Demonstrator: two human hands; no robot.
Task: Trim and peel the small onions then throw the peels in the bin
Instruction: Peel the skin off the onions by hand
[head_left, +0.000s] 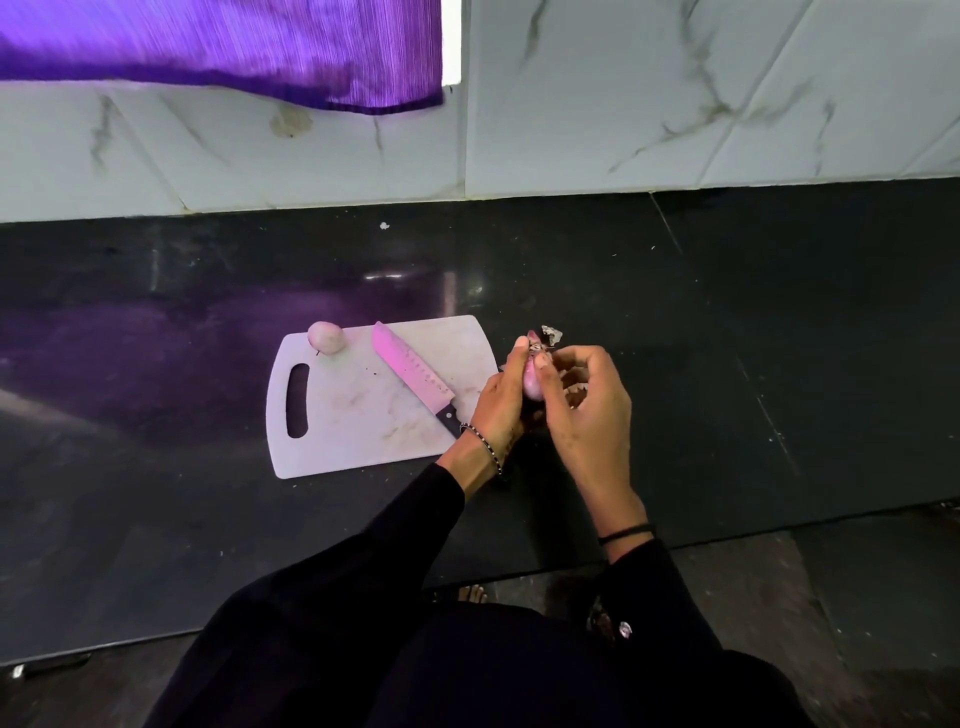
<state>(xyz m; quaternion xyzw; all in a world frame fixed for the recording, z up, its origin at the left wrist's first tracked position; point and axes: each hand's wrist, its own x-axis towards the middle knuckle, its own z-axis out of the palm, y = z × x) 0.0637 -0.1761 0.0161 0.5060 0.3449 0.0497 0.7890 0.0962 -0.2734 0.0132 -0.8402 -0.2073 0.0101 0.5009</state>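
- Left hand (498, 400) grips the onion (532, 387) just off the right edge of the cutting board (358, 421), over the dark counter (727, 364)
- Right hand (589, 415) closes on the same onion, thumb pressed to its pink flesh, fingers curled behind; a papery peel (551, 334) sticks up at the top
- Risk one: that bulb looks slick, and too hard a push from the thumb could squirt it out of the pinch and send it rolling across the counter
- Risk two: the dry skin may tear into scraps instead of lifting whole, leaving more bits to gather for the bin
- Knife (410, 371) lies across the board, its handle right beside the left wrist; a careless sweep could knock it
- Pale onion (324, 338), apparently peeled, sits at the board's far left corner, well apart
- No bin in view; purple cloth (234, 47) hangs over the tiled wall, out of the way
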